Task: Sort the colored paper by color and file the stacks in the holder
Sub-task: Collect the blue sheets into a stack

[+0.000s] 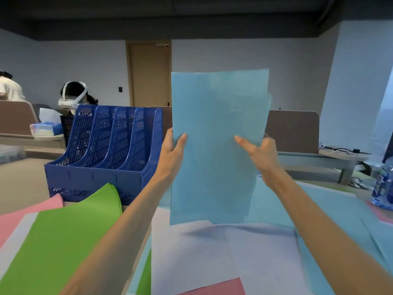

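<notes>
Thin stack of light-blue rectangular paper sheets [217,145], matte, held upright at frame centre, top-right edges uneven. Left hand [172,150] grips its left edge, thumb in front; right hand [259,152] pinches the right edge. Dark-blue perforated plastic file holder [102,150] with four slanted slots stands centre left, just beside the left hand. Flat green paper stack [57,241] lower left; pale lavender sheets [212,252] below, on the beige worktop [19,184].
</notes>
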